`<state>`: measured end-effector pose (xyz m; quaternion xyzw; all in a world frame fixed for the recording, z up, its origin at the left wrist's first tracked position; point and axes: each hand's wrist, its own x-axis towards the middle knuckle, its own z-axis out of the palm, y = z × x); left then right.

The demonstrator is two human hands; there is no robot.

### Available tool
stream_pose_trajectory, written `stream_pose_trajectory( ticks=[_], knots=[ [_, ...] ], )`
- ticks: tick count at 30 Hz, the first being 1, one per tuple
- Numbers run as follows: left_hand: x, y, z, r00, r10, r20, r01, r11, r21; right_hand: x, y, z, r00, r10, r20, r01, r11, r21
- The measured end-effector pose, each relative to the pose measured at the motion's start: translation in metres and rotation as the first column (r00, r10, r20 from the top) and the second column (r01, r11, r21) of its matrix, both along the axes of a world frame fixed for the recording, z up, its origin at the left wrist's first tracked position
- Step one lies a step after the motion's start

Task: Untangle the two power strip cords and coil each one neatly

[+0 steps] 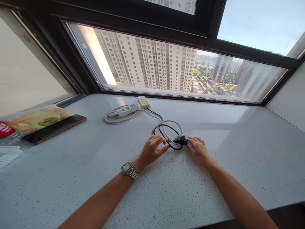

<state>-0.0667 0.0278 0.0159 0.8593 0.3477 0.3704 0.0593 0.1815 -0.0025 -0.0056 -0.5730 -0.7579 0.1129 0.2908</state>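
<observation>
Speckled white tabletop (152, 200) carries looped black cord (176, 149), probably light, springy, best held by black plug (183, 142); left hand (152, 148) and right hand (198, 150) closure unclear.

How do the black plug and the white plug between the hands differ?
The black plug is dark and looks elongated; the white plug is pale and looks rounder. The black plug sits nearer the person, the white plug just beyond it. Both are between the left hand and the right hand.
</observation>
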Motion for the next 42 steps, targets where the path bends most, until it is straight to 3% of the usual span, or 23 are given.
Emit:
stream_pose_trajectory(
  ticks=[12,23,42],
  knots=[
    [0.0018,0.0023,0.0020,0.999,-0.029,-0.022,0.026,0.992,-0.120,0.0015,0.0018,-0.0032,0.994,0.095,0.052,-0.097,0.995,0.034],
    [0.0012,0.0017,0.0031,0.999,-0.040,-0.010,0.038,0.988,-0.151,0.0008,0.0005,-0.0022,0.996,0.079,-0.047,-0.077,0.995,0.056],
    [0.0005,0.0012,0.0014,0.999,-0.037,0.004,0.037,0.980,-0.195,0.0014,0.0011,-0.0014,0.995,0.086,-0.054,-0.087,0.996,-0.015]
  ],
)
